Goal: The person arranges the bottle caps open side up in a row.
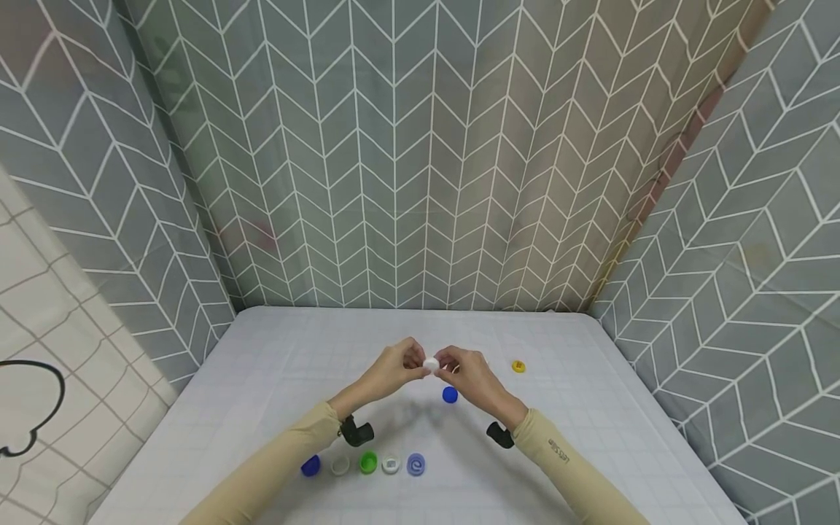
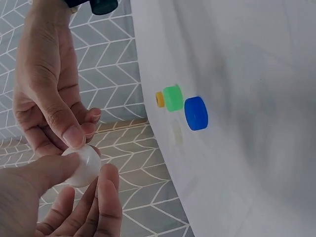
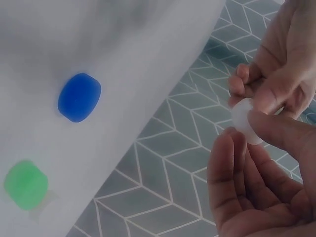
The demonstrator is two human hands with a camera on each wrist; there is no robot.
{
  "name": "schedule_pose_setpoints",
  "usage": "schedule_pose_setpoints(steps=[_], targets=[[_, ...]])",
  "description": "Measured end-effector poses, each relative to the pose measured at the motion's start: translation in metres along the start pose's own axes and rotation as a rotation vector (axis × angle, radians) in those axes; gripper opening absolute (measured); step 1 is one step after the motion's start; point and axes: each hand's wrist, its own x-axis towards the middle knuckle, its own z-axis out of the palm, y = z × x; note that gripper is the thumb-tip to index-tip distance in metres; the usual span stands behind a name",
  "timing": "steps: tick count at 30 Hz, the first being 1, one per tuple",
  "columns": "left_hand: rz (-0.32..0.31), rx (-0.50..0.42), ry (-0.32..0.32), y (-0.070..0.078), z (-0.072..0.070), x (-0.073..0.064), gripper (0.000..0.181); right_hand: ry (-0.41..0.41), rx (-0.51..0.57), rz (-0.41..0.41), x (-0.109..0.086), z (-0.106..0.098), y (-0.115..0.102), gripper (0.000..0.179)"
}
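Observation:
Between both hands, raised over the table, is a small white round bottle cap (image 1: 431, 364). My left hand (image 1: 397, 364) pinches it from the left with thumb and fingertips. From the opposite side my right hand (image 1: 474, 373) pinches the same cap. The left wrist view shows both thumbs on the cap's near face, with fingertips behind its rim. Below the hands, a blue cap (image 1: 449, 394) lies on the table. A green cap (image 2: 173, 98) lies beyond it, hidden behind the right hand in the head view.
Along the table's near side sits a row: a dark blue cap (image 1: 310, 466), a whitish cap (image 1: 340, 465), a green cap (image 1: 368, 461), a white cap (image 1: 391, 464) and a lavender cap (image 1: 416, 464). A yellow cap (image 1: 518, 366) lies at the far right. Patterned curtains (image 1: 407, 160) surround the white table (image 1: 295, 343).

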Motion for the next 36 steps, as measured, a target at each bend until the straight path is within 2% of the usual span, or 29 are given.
schedule_pose_setpoints(steps=[6,14,20,24,29,32,36], targets=[[-0.041,-0.074,-0.008,0.0,0.0,0.001,0.033,0.015,0.008,0.013,-0.001,0.0,0.0,0.017],[-0.054,-0.119,-0.02,-0.004,0.003,0.001,0.031,-0.012,0.06,-0.002,-0.004,0.003,0.001,0.015],[-0.049,-0.093,-0.012,-0.003,0.0,-0.001,0.026,-0.026,0.086,-0.013,-0.006,0.004,0.002,0.015],[-0.039,-0.067,-0.03,-0.002,-0.002,-0.003,0.025,-0.027,0.105,-0.022,-0.008,0.004,0.001,0.016],[-0.026,-0.05,-0.063,0.001,-0.003,-0.006,0.025,-0.051,0.126,-0.03,-0.012,0.001,-0.002,0.032],[0.006,-0.026,-0.068,0.002,-0.003,-0.007,0.024,-0.083,0.124,-0.038,-0.014,-0.001,-0.003,0.039],[0.061,0.017,-0.08,0.005,-0.001,-0.007,0.023,-0.119,0.078,-0.059,-0.016,-0.003,-0.002,0.035]])
